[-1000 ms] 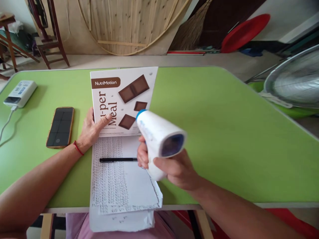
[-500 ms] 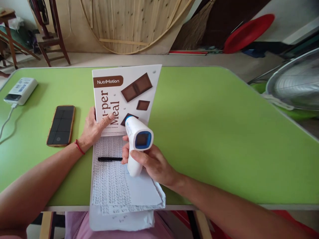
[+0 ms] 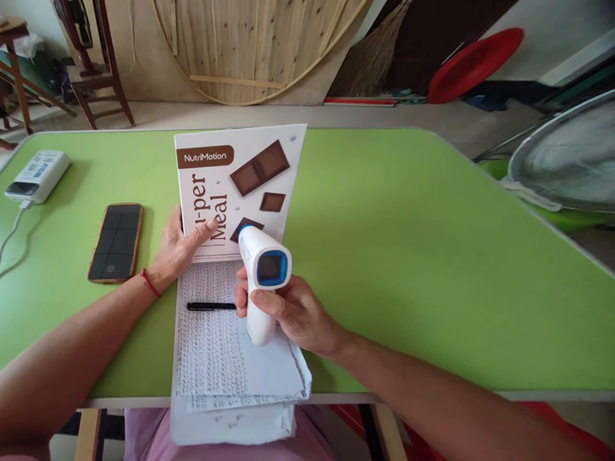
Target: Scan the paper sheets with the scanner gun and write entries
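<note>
My left hand grips a white NutriMotion box by its lower left edge, thumb across the printed front; chocolate pieces are pictured on it. In my right hand is a white infrared thermometer with a blue-framed, dark screen facing me. Its blue-rimmed nose points at the lower part of the box; I cannot tell if they touch. Beneath lie handwritten sheets of paper, reaching over the table's near edge. A black pen rests on them, its right end hidden behind my right fingers.
On the green table, a smartphone in an orange-edged case lies left of my left hand. Farther left is a white power bank with a cable. A fan stands at the right edge, and a wooden chair beyond the table.
The whole view has shifted slightly, so things appear a little farther left. Both hands keep their holds, and the thermometer is tilted a little differently.
</note>
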`<state>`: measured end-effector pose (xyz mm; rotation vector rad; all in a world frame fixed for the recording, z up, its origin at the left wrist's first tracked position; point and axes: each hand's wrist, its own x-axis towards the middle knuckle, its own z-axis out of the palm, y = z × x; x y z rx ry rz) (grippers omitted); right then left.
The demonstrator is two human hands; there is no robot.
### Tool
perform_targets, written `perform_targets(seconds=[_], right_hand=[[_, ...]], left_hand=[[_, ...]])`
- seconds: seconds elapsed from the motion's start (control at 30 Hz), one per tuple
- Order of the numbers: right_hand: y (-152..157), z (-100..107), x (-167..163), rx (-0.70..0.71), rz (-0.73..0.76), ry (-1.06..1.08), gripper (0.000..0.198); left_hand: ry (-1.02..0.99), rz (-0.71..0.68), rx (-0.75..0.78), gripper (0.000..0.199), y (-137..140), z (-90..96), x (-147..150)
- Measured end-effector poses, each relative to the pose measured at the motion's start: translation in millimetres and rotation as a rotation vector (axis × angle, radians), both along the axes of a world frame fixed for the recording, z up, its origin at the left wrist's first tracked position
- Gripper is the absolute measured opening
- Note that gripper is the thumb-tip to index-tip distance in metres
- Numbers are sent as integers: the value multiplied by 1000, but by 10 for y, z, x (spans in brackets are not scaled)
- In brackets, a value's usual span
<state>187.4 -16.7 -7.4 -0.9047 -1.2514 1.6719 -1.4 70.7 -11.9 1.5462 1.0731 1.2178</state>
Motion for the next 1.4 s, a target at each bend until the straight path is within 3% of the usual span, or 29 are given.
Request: perform_targets(seconds=[1.4], right_hand=[[28, -14, 20, 56, 15, 7, 29]], left_hand=[[36, 17, -27, 48, 9, 15, -8]])
